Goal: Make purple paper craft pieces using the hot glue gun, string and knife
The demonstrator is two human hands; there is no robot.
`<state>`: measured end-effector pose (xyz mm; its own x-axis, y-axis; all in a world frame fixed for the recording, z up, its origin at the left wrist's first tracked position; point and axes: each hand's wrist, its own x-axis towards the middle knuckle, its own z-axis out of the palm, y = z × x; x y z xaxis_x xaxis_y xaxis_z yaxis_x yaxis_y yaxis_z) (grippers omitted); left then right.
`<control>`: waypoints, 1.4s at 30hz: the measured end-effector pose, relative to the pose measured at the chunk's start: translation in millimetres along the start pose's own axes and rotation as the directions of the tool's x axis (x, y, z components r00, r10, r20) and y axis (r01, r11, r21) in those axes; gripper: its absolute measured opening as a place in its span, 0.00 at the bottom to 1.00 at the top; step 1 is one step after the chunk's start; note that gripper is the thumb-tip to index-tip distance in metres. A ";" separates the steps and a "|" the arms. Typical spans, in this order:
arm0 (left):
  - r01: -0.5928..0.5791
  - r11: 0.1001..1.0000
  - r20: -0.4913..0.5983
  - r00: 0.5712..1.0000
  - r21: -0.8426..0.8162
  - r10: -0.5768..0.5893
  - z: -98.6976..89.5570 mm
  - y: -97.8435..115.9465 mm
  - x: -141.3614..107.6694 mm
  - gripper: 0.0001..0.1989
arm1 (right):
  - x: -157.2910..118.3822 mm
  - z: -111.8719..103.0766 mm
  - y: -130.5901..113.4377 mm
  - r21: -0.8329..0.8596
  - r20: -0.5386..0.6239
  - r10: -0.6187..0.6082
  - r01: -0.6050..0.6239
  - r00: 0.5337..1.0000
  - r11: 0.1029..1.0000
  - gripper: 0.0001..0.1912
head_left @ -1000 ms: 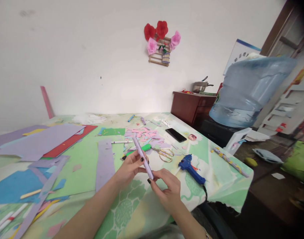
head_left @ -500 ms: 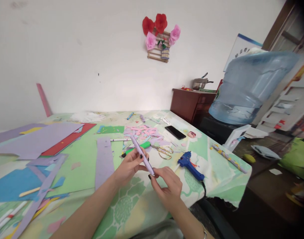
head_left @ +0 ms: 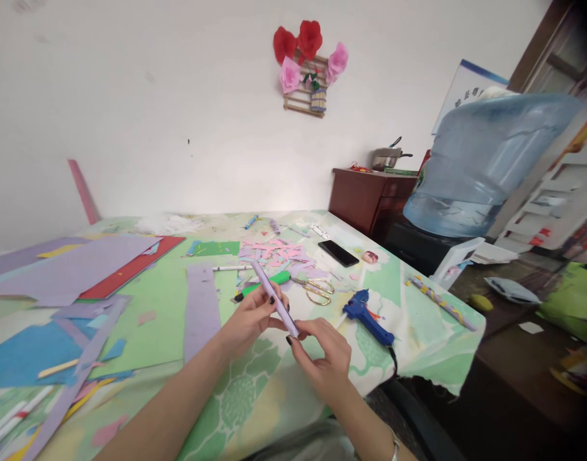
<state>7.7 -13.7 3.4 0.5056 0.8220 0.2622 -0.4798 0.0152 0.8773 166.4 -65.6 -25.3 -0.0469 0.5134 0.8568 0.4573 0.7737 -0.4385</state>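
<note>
A slim purple paper tube (head_left: pixel 263 276) slants between my two hands above the table. My left hand (head_left: pixel 252 315) is closed around its middle, with the thumb lying along the near side. The fingertips of my right hand (head_left: pixel 326 353) pinch the tube's lower end. Just behind the tube lie gold-handled scissors (head_left: pixel 318 291) and a green-handled tool (head_left: pixel 280 278), partly covered by the tube and my left hand. A blue glue gun (head_left: pixel 369 317) rests on the cloth to the right of my right hand.
Purple sheets (head_left: pixel 96 262), a light green sheet (head_left: pixel 153 326) and a purple strip (head_left: pixel 201 310) spread leftward. Pink paper scraps (head_left: pixel 274 253) and a black phone (head_left: pixel 338 253) lie farther back. A decorated stick (head_left: pixel 442 303) is near the right edge; beyond stands a water bottle (head_left: pixel 485 166).
The tube and both hands keep almost the same position, with only slight finger movement at the lower end. The whole view has shifted a little.
</note>
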 end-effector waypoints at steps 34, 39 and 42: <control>0.004 0.999 -0.019 1.000 0.047 -0.003 -1.1 -0.3 -1.1 0.05 | -1.4 2.7 1.1 -0.052 -0.068 -0.058 0.055 0.996 0.997 0.11; 0.043 0.998 0.040 0.998 0.051 -0.045 0.7 -3.5 -0.5 0.11 | -1.3 2.8 -0.2 -0.073 -0.084 -0.042 0.036 0.996 0.997 0.10; 0.080 0.992 0.058 0.995 0.098 -0.086 3.0 -4.1 -1.0 0.11 | -1.6 1.9 -1.1 -0.076 -0.073 -0.030 0.024 0.997 0.997 0.09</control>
<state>11.4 -16.3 0.8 0.5857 0.7833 0.2083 -0.3647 0.0251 0.9308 164.3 -66.6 -26.8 0.0041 0.4621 0.8868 0.5223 0.7553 -0.3959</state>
